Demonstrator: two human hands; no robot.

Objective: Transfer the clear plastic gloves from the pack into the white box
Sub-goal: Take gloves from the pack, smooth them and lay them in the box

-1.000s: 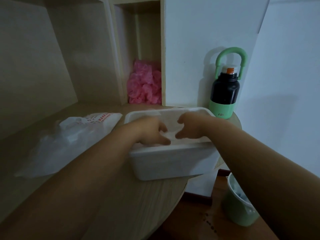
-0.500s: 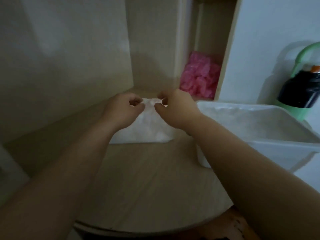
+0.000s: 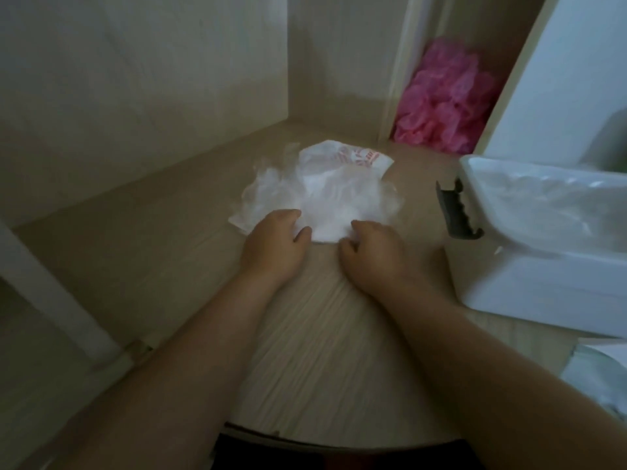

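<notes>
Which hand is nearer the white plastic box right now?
Right. The right hand grips the near edge of the crumpled clear glove pack, left of the white plastic box; the left hand grips it farther left.

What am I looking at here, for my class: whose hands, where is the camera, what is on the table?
No machine: these are a person's two bare hands, filmed by a camera worn on their head, looking down. On the wooden table lies a crumpled glove pack; the left hand and right hand both grip its near edge with curled fingers. At right stands the white box, clear plastic already inside. A pink bundle sits in the shelf behind.
</notes>
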